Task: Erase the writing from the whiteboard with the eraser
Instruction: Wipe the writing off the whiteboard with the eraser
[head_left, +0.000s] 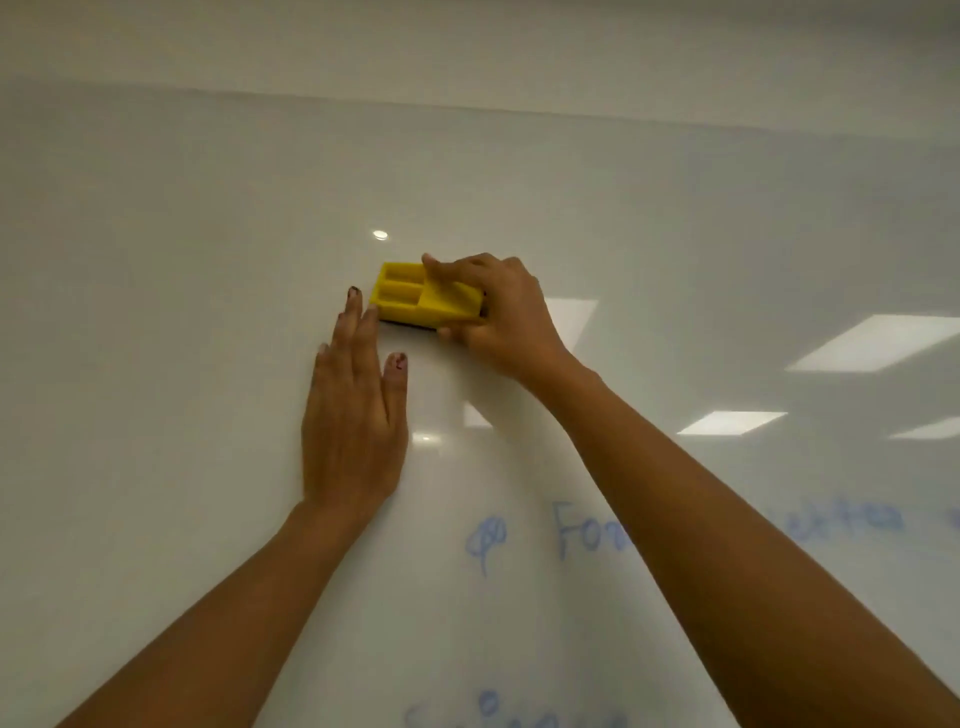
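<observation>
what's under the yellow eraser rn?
Along the lower edge of the eraser a dark pad strip shows, against the whiteboard. The board beneath is covered, so any ink there cannot be seen. Visible blue writing sits farther down the board.

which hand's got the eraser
The right hand grips the yellow eraser against the whiteboard. The left hand lies flat with straight fingers beside it, holding nothing.

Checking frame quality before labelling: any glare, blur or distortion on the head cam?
Head view: ceiling-light reflections glare on the whiteboard right of the right hand; the blue writing is soft and faint; eraser and left hand read fairly sharp; the board's top edge looks slightly bowed, wide-angle; overall dim.
</observation>
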